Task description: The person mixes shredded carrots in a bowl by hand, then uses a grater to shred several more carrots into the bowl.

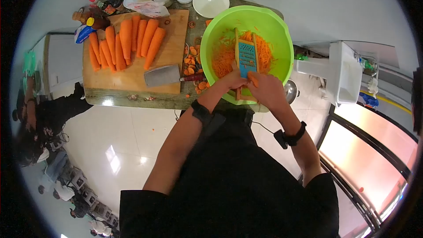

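Observation:
A grater (247, 56) with a blue plate and a wooden frame leans inside a large green basin (284, 39). Shredded carrot (264, 53) lies heaped in the basin around it. My left hand (233, 80) is closed around the grater's lower end, near the basin's front rim. In my right hand (269, 89) is a carrot (252, 78), pressed against the lower part of the grater; only a bit of its orange shows past my fingers.
Several peeled carrots (126, 37) lie on a wooden cutting board (132, 84) at left, with a cleaver (163, 75) by its front right corner. Carrot pieces (191, 64) are scattered between board and basin. A white bowl (211, 2), bottles (98, 23) and small cups line the back.

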Motion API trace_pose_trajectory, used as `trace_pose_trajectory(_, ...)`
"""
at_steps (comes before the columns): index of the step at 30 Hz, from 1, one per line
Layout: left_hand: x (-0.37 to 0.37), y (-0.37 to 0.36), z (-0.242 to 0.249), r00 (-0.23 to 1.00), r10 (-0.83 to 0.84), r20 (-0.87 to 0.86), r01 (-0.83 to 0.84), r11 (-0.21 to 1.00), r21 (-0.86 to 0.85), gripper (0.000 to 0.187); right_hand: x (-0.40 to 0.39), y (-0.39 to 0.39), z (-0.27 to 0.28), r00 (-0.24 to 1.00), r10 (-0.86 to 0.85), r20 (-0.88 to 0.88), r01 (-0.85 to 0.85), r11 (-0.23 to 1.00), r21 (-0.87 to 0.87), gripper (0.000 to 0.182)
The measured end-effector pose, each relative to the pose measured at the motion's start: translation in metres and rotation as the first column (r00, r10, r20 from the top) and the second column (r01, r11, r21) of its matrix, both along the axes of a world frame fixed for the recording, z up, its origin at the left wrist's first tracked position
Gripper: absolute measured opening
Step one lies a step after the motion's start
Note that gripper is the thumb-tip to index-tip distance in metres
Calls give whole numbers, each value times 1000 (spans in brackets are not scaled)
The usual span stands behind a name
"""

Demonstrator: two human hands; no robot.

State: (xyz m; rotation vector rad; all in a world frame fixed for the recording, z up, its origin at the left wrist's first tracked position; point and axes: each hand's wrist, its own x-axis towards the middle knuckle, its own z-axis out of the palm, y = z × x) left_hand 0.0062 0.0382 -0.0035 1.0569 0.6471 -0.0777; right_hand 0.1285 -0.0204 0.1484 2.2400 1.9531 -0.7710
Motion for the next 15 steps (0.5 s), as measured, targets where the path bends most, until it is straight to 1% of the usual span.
trace_pose_trajectory(1,0,-3,-1,1000,-3,0,3,1000,0,45,0,-6,7,999,-38,-15,38,999,1,26)
trace_pose_trajectory(2,0,-7,1,993,118,20,-117,992,-48,41,1,-10,11,997,-78,-29,78,997,1,22)
trace_pose_trajectory(3,-1,-9,3,970,240,33,-236,967,-98,36,3,-11,10,996,-81,-28,81,997,1,22)
trace_pose_trajectory(4,-1,-8,4,971,237,32,-233,968,-98,36,6,-13,6,997,-66,-38,67,998,15,23)
trace_pose_trajectory(6,-3,-3,6,967,248,-51,-253,943,-218,24,11,-16,-11,997,-59,-49,60,998,27,24)
trace_pose_trajectory(7,-2,-1,6,969,242,-50,-247,944,-219,24,14,-14,-26,998,-27,-50,33,991,133,25)
trace_pose_trajectory(8,-2,1,5,974,208,-88,-225,931,-288,21,19,-13,-38,999,2,-47,9,971,237,26)
trace_pose_trajectory(9,-2,5,9,977,172,-124,-206,913,-351,19,20,-7,-38,999,-7,-46,18,971,239,26)
trace_pose_trajectory(10,-2,7,14,978,168,-124,-202,916,-347,19,21,2,-39,999,-34,-36,40,983,180,27)
trace_pose_trajectory(11,-4,6,18,973,204,-103,-228,903,-364,15,21,8,-39,998,-58,-27,61,991,116,28)
trace_pose_trajectory(12,-5,3,20,967,240,-83,-253,889,-382,12,19,12,-38,998,-61,-31,64,991,115,28)
trace_pose_trajectory(14,-3,3,21,962,263,-80,-274,889,-368,10,19,27,-38,992,-120,30,120,993,3,26)
trace_pose_trajectory(15,-4,4,24,954,288,-81,-297,883,-363,8,19,32,-41,993,-114,26,114,994,2,26)
